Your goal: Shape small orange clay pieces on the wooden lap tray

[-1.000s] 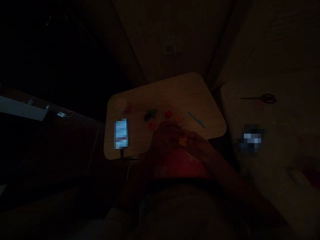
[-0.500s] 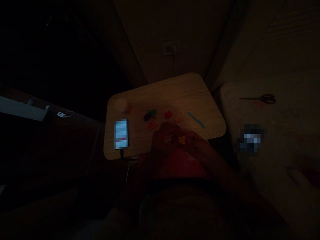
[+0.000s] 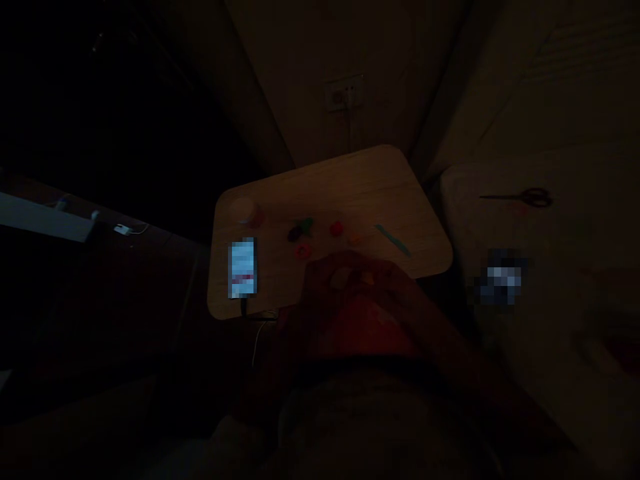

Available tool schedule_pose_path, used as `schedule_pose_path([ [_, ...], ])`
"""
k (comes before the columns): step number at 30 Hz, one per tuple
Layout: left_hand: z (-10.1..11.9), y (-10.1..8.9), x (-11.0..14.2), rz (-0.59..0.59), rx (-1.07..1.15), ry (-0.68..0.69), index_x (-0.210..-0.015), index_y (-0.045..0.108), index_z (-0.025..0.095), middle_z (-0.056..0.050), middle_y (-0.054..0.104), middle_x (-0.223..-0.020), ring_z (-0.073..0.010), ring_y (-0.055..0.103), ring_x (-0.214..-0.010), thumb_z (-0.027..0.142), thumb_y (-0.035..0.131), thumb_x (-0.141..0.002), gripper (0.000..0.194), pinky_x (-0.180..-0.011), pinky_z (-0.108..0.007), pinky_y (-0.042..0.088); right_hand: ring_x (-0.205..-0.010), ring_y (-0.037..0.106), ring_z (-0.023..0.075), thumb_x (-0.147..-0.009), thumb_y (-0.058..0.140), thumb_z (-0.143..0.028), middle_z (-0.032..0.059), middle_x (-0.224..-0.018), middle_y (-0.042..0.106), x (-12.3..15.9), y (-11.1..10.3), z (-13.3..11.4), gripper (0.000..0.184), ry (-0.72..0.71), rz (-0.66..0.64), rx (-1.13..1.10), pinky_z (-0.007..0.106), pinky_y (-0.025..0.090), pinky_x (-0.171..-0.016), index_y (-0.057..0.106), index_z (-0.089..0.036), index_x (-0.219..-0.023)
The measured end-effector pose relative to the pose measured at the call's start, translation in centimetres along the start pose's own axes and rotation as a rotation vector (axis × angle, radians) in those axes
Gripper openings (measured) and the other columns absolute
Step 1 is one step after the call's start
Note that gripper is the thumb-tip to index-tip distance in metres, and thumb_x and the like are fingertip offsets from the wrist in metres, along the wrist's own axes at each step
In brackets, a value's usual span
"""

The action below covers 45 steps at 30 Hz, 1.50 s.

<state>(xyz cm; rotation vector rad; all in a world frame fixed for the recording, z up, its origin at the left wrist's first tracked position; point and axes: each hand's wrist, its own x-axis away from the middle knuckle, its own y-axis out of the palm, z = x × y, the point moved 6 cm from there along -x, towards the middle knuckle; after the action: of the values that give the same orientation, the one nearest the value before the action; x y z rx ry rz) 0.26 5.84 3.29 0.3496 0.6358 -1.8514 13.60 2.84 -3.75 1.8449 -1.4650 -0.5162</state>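
Observation:
The scene is very dark. Close together at the near edge of the small table, my left hand (image 3: 317, 287) and my right hand (image 3: 400, 283) meet around a yellow-orange lump of modelling clay (image 3: 367, 278). The fingers of both hands curl in and touch the lump; their exact grip is hard to see. Just beyond them lie a red lump (image 3: 336, 229), a small orange piece (image 3: 355, 239) and a red-orange ring (image 3: 303, 251). Green (image 3: 307, 227) and dark (image 3: 295, 233) pieces rest against each other. A teal plastic knife (image 3: 393, 240) lies to the right.
On the wooden table (image 3: 365, 180) stand a lidded tub (image 3: 245, 211) and, nearer, a lit phone (image 3: 243, 268) with a cable. Something red (image 3: 370, 330) lies below my hands. Scissors (image 3: 530, 197) rest on a pale surface at right. A wall socket (image 3: 344, 93) holds a plug.
My fingers have shifted around the yellow-orange lump, the left ones arching so that a pale gap shows between them. The things on the table have stayed in place.

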Motion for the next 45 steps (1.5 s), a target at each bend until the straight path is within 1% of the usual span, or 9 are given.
schedule_pose_path([
  [7, 0.2, 0.1, -0.7, -0.014, 0.049, 0.043, -0.104, 0.080, 0.024, -0.003, 0.083, -0.098, -0.0178, 0.080, -0.090, 0.038, 0.088, -0.087, 0.023, -0.081, -0.028, 0.065, -0.079, 0.073, 0.0179, -0.065, 0.102, -0.048, 0.0007, -0.080, 0.077, -0.4, 0.7, 0.1, 0.034, -0.002, 0.017, -0.038, 0.032, 0.062, -0.081, 0.081, -0.025, -0.078],
  [12, -0.4, 0.5, -0.4, 0.000, 0.118, 0.014, -0.126, 0.075, 0.028, -0.005, 0.083, -0.113, -0.0205, 0.081, -0.105, 0.037, 0.089, -0.087, 0.042, -0.092, -0.032, 0.066, -0.089, 0.075, 0.0194, -0.078, 0.094, -0.051, 0.0025, -0.094, 0.080, -0.1, 1.8, -0.4, 0.033, -0.027, -0.014, -0.045, 0.034, 0.061, -0.088, 0.083, -0.027, -0.098],
  [17, -1.7, -0.3, 0.3, 0.103, 0.045, -0.025, -0.104, 0.081, 0.024, -0.005, 0.084, -0.102, -0.0217, 0.081, -0.101, 0.043, 0.087, -0.087, 0.026, -0.086, -0.032, 0.067, -0.112, 0.074, 0.0266, -0.076, 0.094, -0.057, 0.0054, -0.100, 0.082, -0.2, 2.1, -0.1, 0.039, -0.030, -0.027, -0.054, 0.042, 0.059, -0.101, 0.084, -0.027, -0.100],
  [20, -1.7, -0.3, 0.2, 0.080, 0.069, -0.062, -0.098, 0.081, 0.023, -0.005, 0.084, -0.098, -0.0200, 0.081, -0.091, 0.043, 0.089, -0.085, 0.026, -0.077, -0.029, 0.066, -0.116, 0.074, 0.0286, -0.073, 0.095, -0.057, 0.0050, -0.098, 0.082, -0.2, 1.7, 0.3, 0.038, -0.006, -0.038, -0.050, 0.045, 0.058, -0.103, 0.084, -0.028, -0.095],
  [26, -0.3, 0.3, -0.5, -0.014, 0.114, -0.027, -0.104, 0.081, 0.024, -0.004, 0.084, -0.097, -0.0184, 0.080, -0.090, 0.037, 0.084, -0.090, 0.019, -0.080, -0.029, 0.066, -0.099, 0.076, 0.0215, -0.073, 0.099, -0.042, 0.0008, -0.093, 0.082, 0.3, 0.8, 0.3, 0.031, 0.005, 0.039, -0.049, 0.037, 0.059, -0.095, 0.085, -0.031, -0.098],
  [30, -0.6, 0.2, -0.5, 0.016, 0.106, -0.014, -0.112, 0.080, 0.026, -0.004, 0.084, -0.104, -0.0209, 0.081, -0.096, 0.041, 0.092, -0.082, 0.035, -0.085, -0.032, 0.066, -0.092, 0.076, 0.0211, -0.068, 0.101, -0.046, 0.0013, -0.095, 0.082, 0.0, 1.0, 0.2, 0.038, 0.017, -0.003, -0.098, 0.038, 0.061, -0.091, 0.086, -0.029, -0.099],
  [33, -0.9, -0.1, -0.4, 0.045, 0.091, -0.039, -0.105, 0.081, 0.026, -0.003, 0.084, -0.099, -0.0200, 0.080, -0.091, 0.044, 0.093, -0.081, 0.033, -0.079, -0.030, 0.065, -0.093, 0.076, 0.0212, -0.069, 0.101, -0.044, 0.0012, -0.096, 0.083, -0.1, 0.4, 0.3, 0.034, 0.029, 0.015, -0.093, 0.039, 0.061, -0.092, 0.086, -0.030, -0.096],
  [39, 0.2, 0.3, -0.9, -0.075, 0.027, 0.000, -0.101, 0.081, 0.023, -0.003, 0.083, -0.093, -0.0162, 0.079, -0.081, 0.036, 0.089, -0.086, 0.021, -0.070, -0.025, 0.062, -0.099, 0.076, 0.0257, -0.072, 0.098, -0.048, 0.0033, -0.093, 0.081, 0.3, -0.5, 0.7, 0.030, 0.058, -0.005, 0.008, 0.043, 0.059, -0.094, 0.082, -0.028, -0.086],
  [45, 0.6, 0.6, -1.0, -0.122, -0.025, -0.013, -0.109, 0.081, 0.024, -0.005, 0.085, -0.103, -0.0205, 0.081, -0.092, 0.029, 0.090, -0.085, 0.026, -0.082, -0.030, 0.067, -0.092, 0.076, 0.0231, -0.067, 0.099, -0.047, 0.0004, -0.091, 0.079, -0.3, -0.8, 1.8, 0.032, 0.067, 0.020, -0.047, 0.040, 0.060, -0.088, 0.079, -0.029, -0.083],
])
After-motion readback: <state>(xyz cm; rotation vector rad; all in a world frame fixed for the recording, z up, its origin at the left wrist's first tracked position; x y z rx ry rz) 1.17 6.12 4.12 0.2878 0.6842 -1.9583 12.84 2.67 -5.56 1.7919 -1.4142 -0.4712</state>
